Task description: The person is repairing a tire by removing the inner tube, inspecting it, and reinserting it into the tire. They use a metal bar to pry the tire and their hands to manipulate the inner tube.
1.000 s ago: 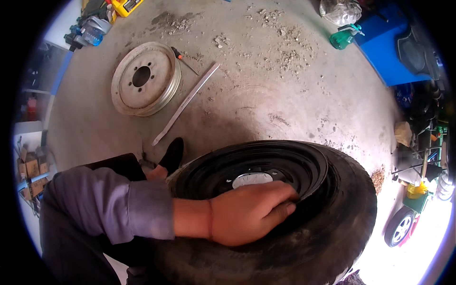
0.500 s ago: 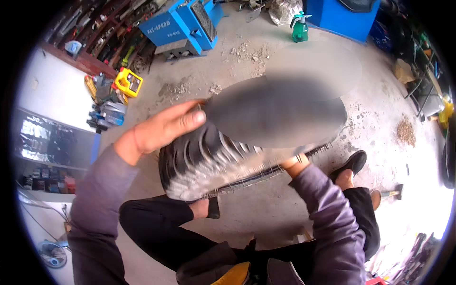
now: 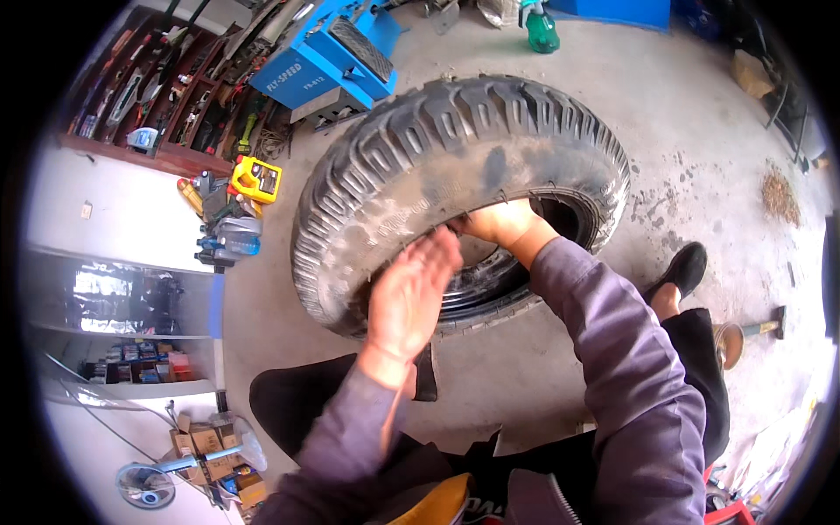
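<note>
A large black tyre with chunky tread and a dusty sidewall leans in front of me, its round opening facing me. My right hand reaches to the upper edge of that opening, with its fingers curled over the rubber bead and partly hidden. Close by on the left is my left hand, slightly smeared, its fingers stretched out toward the same bead. Whether the left fingertips touch the rubber, I cannot tell.
Beyond the tyre stand a blue machine and a green spray bottle. A yellow jug is to the left, below a tool rack. At right, a hammer lies near my shoe.
The tyre has turned so its sidewall and opening face me. My left hand has left the tread and moved down and right to the opening; my right hand has moved up and left.
</note>
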Tool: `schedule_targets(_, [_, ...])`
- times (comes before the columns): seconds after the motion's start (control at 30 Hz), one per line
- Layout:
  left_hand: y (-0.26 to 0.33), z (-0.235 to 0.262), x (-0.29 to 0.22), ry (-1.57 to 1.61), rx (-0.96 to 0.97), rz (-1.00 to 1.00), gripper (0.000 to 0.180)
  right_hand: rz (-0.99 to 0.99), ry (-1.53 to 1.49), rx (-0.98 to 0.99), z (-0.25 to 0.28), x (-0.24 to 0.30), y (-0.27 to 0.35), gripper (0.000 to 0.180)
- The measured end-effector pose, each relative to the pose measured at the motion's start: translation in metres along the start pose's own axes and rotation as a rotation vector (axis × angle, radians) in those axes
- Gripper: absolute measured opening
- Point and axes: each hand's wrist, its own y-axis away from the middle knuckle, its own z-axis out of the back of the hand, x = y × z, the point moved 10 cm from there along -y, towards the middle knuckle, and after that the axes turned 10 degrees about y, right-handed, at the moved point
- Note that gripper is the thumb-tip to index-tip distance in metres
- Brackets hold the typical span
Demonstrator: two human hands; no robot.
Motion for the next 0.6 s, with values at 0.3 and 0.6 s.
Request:
schedule_targets(0.3, [-0.016, -0.026, 0.020, 0.337, 0.044, -0.046, 0.057, -0.280, 0.024, -0.064, 0.027, -0.008, 0.031, 0.037])
schedule_targets(0.6, [0.007, -0.029, 0.020, 0.353, 0.090, 0.021, 0.057, -0.152, 0.188, -0.123, 0.050, 0.000, 0.044, 0.034])
